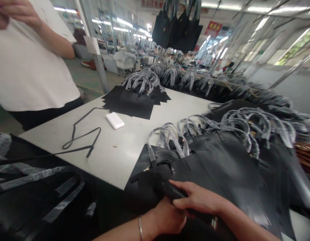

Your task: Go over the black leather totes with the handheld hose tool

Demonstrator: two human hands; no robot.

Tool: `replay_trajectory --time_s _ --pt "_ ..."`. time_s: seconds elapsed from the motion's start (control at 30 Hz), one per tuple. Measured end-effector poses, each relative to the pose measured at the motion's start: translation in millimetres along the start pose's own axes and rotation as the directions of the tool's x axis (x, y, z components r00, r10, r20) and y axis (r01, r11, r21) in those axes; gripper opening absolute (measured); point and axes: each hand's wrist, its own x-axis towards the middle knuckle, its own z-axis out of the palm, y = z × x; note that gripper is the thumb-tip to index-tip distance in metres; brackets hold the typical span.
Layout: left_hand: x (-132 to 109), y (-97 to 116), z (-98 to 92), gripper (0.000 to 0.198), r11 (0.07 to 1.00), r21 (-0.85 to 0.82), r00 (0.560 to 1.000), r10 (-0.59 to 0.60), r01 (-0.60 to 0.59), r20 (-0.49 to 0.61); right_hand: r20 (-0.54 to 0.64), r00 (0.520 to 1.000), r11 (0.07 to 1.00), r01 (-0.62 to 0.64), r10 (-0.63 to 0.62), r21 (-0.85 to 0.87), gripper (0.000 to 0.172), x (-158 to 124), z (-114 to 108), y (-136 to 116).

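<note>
The right hand (195,198) pinches a black handbag (168,188) beside the overlapping handbags (207,160), the left hand (170,216) curls against it, grip hidden, and it looks light, supple and smooth, best held by its folded edge.

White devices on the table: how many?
1: the white device lies on the pale table, beside the black cord. Others could be hidden under the black bags.

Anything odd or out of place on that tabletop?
Yes, mildly: a white rectangular device and thin black strap lie on the pale, smooth tabletop, unlike the black bags with clear-wrapped handles around them. A small brown speck also marks the surface. No spill visible.
</note>
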Motion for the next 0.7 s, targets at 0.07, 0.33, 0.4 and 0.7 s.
replay_trajectory --time_s 0.07,0.33,0.4,0.7 --pt "-1.5 0.0 -6.1 0.011 1.000 0.001 0.998 -0.014 0.014 -0.069 0.060 0.998 0.996 -0.037 0.032 0.076 0.068 -12.6 -3.7 7.9" --pt "-0.5 -3.4 -15.7 0.012 0.996 -0.082 0.985 -0.036 0.023 -0.166 -0.529 0.819 0.915 0.013 0.222 0.404 0.074 -91.0 -45.6 55.2" --pt "4.0 -8.7 -16.8 0.013 0.995 -0.095 0.977 -0.055 0.036 -0.204 -0.634 0.727 0.896 0.061 0.262 0.439 0.071 -118.4 -55.2 66.2" --pt "30.9 -80.2 -28.0 0.026 0.986 0.073 0.970 -0.131 0.148 -0.206 -0.556 0.677 0.763 -0.013 0.482 0.646 0.068 -194.3 9.4 118.1"
